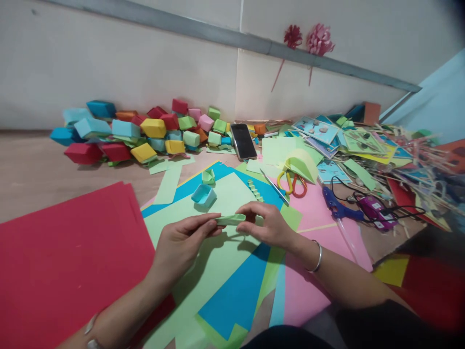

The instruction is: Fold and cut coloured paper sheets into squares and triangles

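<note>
Craft workspace: paper boxes [152, 128], glue gun [336, 206], scissors [292, 183].

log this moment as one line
left hand: pinching green paper strip | right hand: pinching its other end | nearby: blue paper box, scissors

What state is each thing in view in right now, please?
Left hand: pinching the strip's left end.
Right hand: pinching its right end.
Strip: folded, held between both hands.
Blue box: folded, open side up.
Phone: face up, screen dark.
Scissors: handles showing, blades under green paper.
Glue gun: lying on its side.
</note>
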{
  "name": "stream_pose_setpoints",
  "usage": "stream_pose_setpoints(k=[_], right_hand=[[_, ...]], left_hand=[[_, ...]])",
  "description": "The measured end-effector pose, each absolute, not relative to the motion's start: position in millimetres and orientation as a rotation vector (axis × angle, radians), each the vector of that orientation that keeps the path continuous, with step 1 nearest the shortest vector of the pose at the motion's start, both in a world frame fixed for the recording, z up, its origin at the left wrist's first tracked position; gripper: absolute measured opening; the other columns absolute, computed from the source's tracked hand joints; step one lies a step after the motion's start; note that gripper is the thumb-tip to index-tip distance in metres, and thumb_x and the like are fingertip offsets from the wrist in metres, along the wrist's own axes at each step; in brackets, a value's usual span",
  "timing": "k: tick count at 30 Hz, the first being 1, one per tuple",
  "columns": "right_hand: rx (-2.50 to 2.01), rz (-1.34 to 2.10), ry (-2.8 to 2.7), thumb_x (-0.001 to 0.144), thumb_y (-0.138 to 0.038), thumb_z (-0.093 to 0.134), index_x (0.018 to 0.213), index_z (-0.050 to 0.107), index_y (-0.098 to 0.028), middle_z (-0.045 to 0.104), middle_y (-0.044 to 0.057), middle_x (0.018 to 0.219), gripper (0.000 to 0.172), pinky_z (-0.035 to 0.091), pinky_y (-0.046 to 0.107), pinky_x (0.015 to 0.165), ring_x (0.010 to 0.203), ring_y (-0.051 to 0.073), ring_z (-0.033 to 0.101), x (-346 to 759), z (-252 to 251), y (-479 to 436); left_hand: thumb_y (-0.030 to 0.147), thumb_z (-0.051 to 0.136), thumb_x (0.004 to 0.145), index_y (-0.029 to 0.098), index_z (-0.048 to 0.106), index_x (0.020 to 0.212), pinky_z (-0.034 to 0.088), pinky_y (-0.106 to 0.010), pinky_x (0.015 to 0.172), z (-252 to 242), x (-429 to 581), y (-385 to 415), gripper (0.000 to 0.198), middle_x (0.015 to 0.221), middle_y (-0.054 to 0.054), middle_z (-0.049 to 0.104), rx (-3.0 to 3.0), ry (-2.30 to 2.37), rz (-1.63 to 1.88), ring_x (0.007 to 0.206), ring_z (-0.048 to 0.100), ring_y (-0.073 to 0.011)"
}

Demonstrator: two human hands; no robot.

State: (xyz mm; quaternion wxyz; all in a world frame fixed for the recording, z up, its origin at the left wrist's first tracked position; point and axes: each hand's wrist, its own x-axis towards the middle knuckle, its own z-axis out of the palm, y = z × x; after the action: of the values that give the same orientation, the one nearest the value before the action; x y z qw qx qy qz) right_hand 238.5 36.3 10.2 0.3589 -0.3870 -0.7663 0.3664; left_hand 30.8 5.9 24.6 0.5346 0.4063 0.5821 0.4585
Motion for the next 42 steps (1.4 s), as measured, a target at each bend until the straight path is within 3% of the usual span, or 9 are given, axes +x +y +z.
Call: stream_pose_setpoints(k=[3, 9, 16, 24, 29, 34, 37, 39, 42], right_hand=[[-1.071, 1.004, -1.941, 0.084, -0.042, 0.071, 0.080, 0.070, -0.017, 0.066, 0.001, 0.068, 0.025, 0.044, 0.024, 0.060, 0.061, 0.012, 0.056, 238.0, 11.6, 37.0], [-1.109, 1.182, -1.745, 0.081, -0.033, 0.068, 0.069, 0.071, -0.017, 0.067, 0.001, 0.060, 0.020, 0.043, 0.022, 0.053, 0.052, 0.010, 0.056, 236.1, 14.6, 33.8], [-1.125, 1.242, -1.707, 0.081, -0.029, 0.062, 0.070, 0.069, -0.017, 0.060, -0.001, 0.054, 0.018, 0.039, 0.021, 0.050, 0.050, 0.010, 0.051, 235.6, 14.0, 36.3], [-0.944, 0.885, -2.048, 0.086, -0.028, 0.061, 0.069, 0.066, -0.018, 0.062, 0.001, 0.062, 0.020, 0.041, 0.023, 0.058, 0.057, 0.011, 0.051, 228.7, 8.9, 28.6], [-0.976, 1.013, -1.937, 0.085, -0.025, 0.060, 0.077, 0.070, -0.017, 0.065, 0.000, 0.063, 0.015, 0.040, 0.021, 0.054, 0.056, 0.010, 0.054, 229.6, 13.1, 26.9], [-1.013, 1.056, -1.872, 0.080, -0.018, 0.057, 0.070, 0.065, -0.017, 0.060, -0.001, 0.056, 0.013, 0.040, 0.022, 0.054, 0.054, 0.010, 0.052, 233.0, 19.8, 27.5], [-1.058, 1.353, -1.689, 0.079, -0.026, 0.062, 0.076, 0.064, -0.017, 0.059, -0.002, 0.057, 0.010, 0.039, 0.022, 0.051, 0.052, 0.010, 0.052, 232.2, 17.9, 28.6], [-1.044, 1.522, -1.556, 0.076, -0.034, 0.068, 0.080, 0.064, -0.017, 0.060, -0.002, 0.060, 0.018, 0.041, 0.022, 0.051, 0.054, 0.010, 0.053, 230.5, 15.5, 29.2], [-1.044, 1.542, -1.558, 0.073, -0.034, 0.071, 0.072, 0.061, -0.016, 0.058, -0.002, 0.060, 0.020, 0.039, 0.021, 0.051, 0.054, 0.009, 0.050, 227.5, 12.6, 28.6]], left_hand=[[0.044, 0.088, 0.056, 0.024, 0.080, 0.079, 0.060, -0.028, 0.067, 23.5, 31.5, 4.8, 0.032, 0.073, -0.003, 0.079, 0.984, 1.371, 1.094, 0.070, 0.076, -0.0225], [0.054, 0.090, 0.049, 0.021, 0.079, 0.080, 0.061, -0.029, 0.067, 25.0, 32.9, 3.4, 0.046, 0.071, -0.006, 0.079, 0.899, 1.359, 1.037, 0.071, 0.076, -0.0243], [0.049, 0.084, 0.058, 0.020, 0.078, 0.082, 0.059, -0.031, 0.065, 26.0, 29.5, 6.1, 0.037, 0.067, -0.006, 0.077, 1.022, 1.304, 0.939, 0.069, 0.075, -0.0258], [0.036, 0.071, 0.070, 0.029, 0.082, 0.077, 0.050, -0.029, 0.063, 23.3, 33.4, 2.1, 0.015, 0.080, -0.006, 0.080, 1.710, 1.352, 0.909, 0.072, 0.073, -0.0253], [0.036, 0.070, 0.072, 0.029, 0.081, 0.073, 0.050, -0.028, 0.063, 20.5, 34.2, 1.7, 0.014, 0.074, -0.005, 0.079, 1.670, 1.408, 0.963, 0.068, 0.072, -0.0239], [0.043, 0.066, 0.072, 0.022, 0.075, 0.063, 0.048, -0.026, 0.053, 26.1, 34.6, 2.3, 0.025, 0.055, -0.005, 0.072, 1.400, 1.283, 0.617, 0.055, 0.068, -0.0219], [0.044, 0.068, 0.070, 0.020, 0.075, 0.065, 0.046, -0.025, 0.050, 27.0, 35.3, 0.2, 0.026, 0.049, -0.004, 0.068, 1.303, 1.294, 0.618, 0.048, 0.064, -0.0194], [0.044, 0.069, 0.069, 0.019, 0.077, 0.072, 0.045, -0.024, 0.047, 25.6, 36.8, -1.5, 0.026, 0.052, -0.005, 0.069, 1.232, 1.328, 0.715, 0.048, 0.062, -0.0181], [0.047, 0.070, 0.070, 0.017, 0.077, 0.074, 0.045, -0.024, 0.046, 22.2, 39.9, -2.8, 0.032, 0.055, -0.006, 0.070, 1.148, 1.280, 0.741, 0.049, 0.061, -0.0169]])
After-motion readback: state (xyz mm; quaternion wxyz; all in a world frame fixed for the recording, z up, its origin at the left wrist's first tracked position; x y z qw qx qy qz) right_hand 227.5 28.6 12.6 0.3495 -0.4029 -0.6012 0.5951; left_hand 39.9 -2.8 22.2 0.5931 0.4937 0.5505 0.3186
